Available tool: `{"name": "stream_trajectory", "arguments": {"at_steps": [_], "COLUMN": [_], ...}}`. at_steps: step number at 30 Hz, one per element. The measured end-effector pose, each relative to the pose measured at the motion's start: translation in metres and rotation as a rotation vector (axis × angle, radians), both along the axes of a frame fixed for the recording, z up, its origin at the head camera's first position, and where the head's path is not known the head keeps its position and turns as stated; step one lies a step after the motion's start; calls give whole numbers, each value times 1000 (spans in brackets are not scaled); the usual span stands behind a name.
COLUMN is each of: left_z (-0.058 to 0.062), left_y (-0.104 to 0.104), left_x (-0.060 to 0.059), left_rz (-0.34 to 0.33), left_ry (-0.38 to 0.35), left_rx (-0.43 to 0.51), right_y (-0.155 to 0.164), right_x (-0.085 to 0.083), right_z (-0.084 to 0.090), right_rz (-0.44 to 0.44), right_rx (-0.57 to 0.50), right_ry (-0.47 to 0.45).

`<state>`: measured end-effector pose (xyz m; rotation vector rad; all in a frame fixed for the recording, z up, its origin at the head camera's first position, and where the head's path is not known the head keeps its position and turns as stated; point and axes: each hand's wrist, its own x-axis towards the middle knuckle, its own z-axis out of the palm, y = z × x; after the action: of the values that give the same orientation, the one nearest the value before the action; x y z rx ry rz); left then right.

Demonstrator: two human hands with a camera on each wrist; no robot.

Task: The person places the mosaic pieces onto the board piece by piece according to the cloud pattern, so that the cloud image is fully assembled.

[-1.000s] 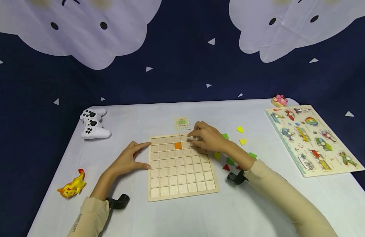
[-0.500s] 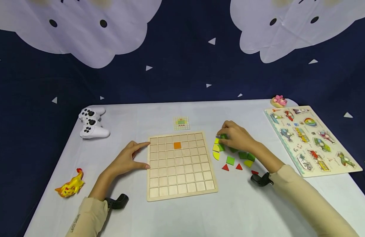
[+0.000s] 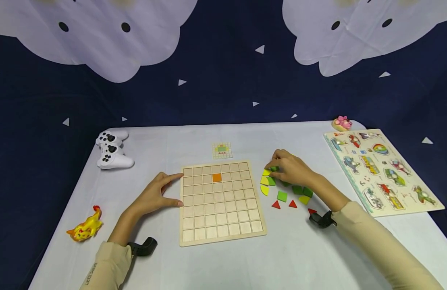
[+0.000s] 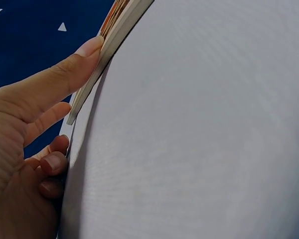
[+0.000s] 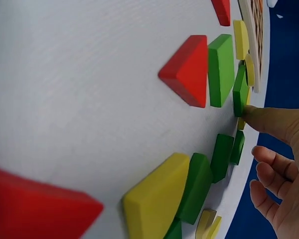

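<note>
My left hand rests at the left edge of a pale wooden grid board, thumb and index finger spread apart and touching its rim. In the left wrist view the thumb lies against the board's edge. One orange square block sits in the board's upper rows. Right of the board, my right hand pinches a yellow block among loose green and yellow blocks; its fingers partly hide them. In the right wrist view the thumb covers part of that block, beside a green block.
Red triangles and a green square lie near the right hand. A small pattern card is behind the board. A white game controller, yellow toy, pink toy and picture puzzle stand around the table.
My right hand has moved from the board's upper right to the loose blocks, and there its fingers have taken a yellow block. The left hand stays at the board's edge.
</note>
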<state>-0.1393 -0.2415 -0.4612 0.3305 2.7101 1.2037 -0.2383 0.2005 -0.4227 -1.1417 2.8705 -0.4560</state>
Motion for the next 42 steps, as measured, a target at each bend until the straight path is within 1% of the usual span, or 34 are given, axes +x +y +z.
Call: {"name": "stream_trajectory", "arguments": {"at_steps": [4,14,17,20,26,33,38,42], "left_z": [0,-1,0,0,1,1,2,3], "left_y": [0,0,1,1,1,2,2,1], "left_x": [0,-1,-1,0,1,0,0,0], "left_rz": [2,7,9,10,8,9,6,-4], "left_ry": [2,0,1,0,-3,1,8,19], "left_rx": [3,3,2,-1,-3,-3,2,19], "right_y": [-1,-11,-14,-16,-13,-10,-15,-20], "right_x": [0,0,1,0,-1,-2,-2,-1], "right_z": [-2,-7,-8,-7,-3,-4,-7,-8], "right_rz": [3,34,24,18,38,-41,-65,-79], "right_rx": [-2,-63,-58,-50,-26,-42,-46,-45], "right_ry": [14,94,77,41,11,35,68,67]}}
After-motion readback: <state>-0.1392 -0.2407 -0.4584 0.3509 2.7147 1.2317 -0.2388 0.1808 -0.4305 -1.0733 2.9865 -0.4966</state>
